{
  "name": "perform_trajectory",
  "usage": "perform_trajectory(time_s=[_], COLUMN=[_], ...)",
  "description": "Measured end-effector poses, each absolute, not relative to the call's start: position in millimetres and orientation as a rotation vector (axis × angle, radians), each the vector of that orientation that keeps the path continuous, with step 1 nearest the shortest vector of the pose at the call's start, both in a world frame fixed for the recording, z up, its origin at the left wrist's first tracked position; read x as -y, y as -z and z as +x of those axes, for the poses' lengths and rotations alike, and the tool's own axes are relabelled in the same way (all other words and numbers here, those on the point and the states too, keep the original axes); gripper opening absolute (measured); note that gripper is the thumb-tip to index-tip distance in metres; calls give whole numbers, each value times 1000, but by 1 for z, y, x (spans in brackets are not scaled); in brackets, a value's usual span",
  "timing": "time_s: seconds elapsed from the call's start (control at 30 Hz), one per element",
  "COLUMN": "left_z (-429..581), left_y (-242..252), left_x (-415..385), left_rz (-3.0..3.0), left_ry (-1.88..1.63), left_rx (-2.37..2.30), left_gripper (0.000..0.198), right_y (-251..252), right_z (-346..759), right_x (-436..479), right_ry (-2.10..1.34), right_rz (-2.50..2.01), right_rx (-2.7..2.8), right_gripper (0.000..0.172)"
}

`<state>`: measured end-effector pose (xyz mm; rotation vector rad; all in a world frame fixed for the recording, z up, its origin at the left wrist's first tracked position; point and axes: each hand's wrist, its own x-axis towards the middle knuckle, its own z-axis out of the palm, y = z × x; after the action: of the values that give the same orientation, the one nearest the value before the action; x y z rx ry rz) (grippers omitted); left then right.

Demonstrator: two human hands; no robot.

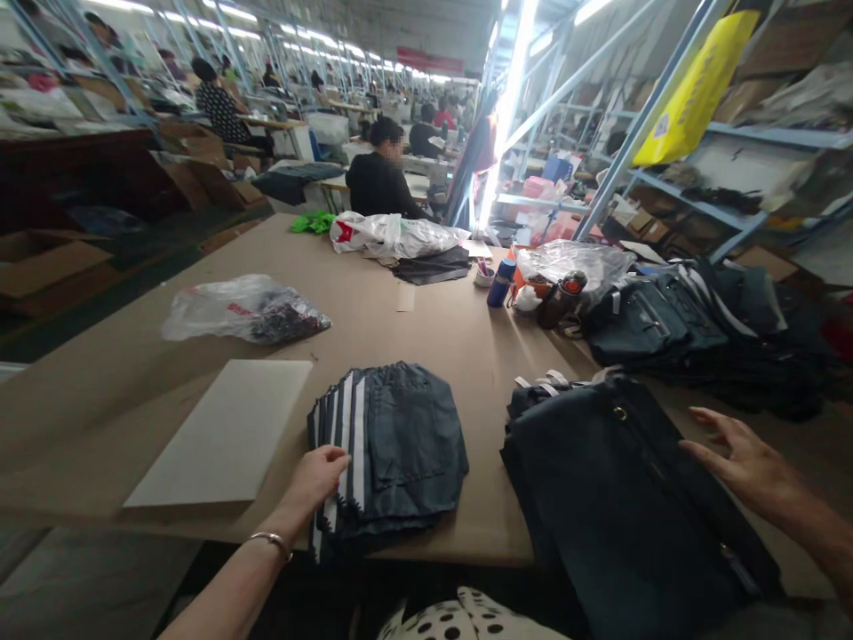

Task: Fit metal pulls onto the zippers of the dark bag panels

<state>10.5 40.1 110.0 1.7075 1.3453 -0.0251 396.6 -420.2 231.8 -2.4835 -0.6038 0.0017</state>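
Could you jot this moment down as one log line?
left hand: fingers at striped fabric stack | right hand: open beside dark fabric stack, contact unclear | white sheet: flat on table

A stack of dark fabric pieces (414, 436), white strips (359, 422) fanned leftward, lies apart from a larger dark pile (619, 507)

The table (483, 400) bears a sheet (223, 436) at left, a fabric stack (408, 431) midway, a cloth pile (619, 498) at right.

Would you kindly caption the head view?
Left hand at a stack of white-striped fabric panels, open right hand beside a dark fabric pile.
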Motion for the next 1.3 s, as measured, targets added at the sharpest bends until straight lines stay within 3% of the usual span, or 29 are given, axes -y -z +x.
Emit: perform_trajectory(time_s=[0.1, 0.27, 0.37, 0.53, 0.7, 0.77, 0.9, 1.1, 1.3], left_z=[16, 32, 37, 40, 36, 34, 33, 22, 1], left_y=[-90, -87, -103, -131, -134, -131, -129, -143, -192], left_x=[-39, -36, -23, 18, 41, 42, 41, 37, 71], left_rz=[1914, 2109, 2192, 2228, 2020, 1843, 1372, 893, 571], left_ry=[186, 313, 260, 80, -73, -144, -182, -200, -16], left_rx=[-1398, -1399, -1340, -1231, -1228, -1258, -1281, -1171, -682], left_gripper=[22, 28, 25, 15, 15, 25, 49, 38, 35], right_y=[-212, -165, -131, -101, -91, -88, -88, -105, -111], right_z=[378, 271, 207, 164, 166, 163, 142, 139, 220], right_x=[391, 236, 149, 70, 62, 67, 80, 107, 126], right_ry=[-155, -685, -997, -1100, -1126, -1135, -1187, -1340, -1014], right_rz=[-2508, -2006, -1813, -1799, -1765, -1731, -1621, -1505, -1698], right_rx=[677, 1044, 954, 714, 620, 613, 607, 664, 612], right_gripper=[47, 27, 17, 34, 15, 12, 20, 26, 32])
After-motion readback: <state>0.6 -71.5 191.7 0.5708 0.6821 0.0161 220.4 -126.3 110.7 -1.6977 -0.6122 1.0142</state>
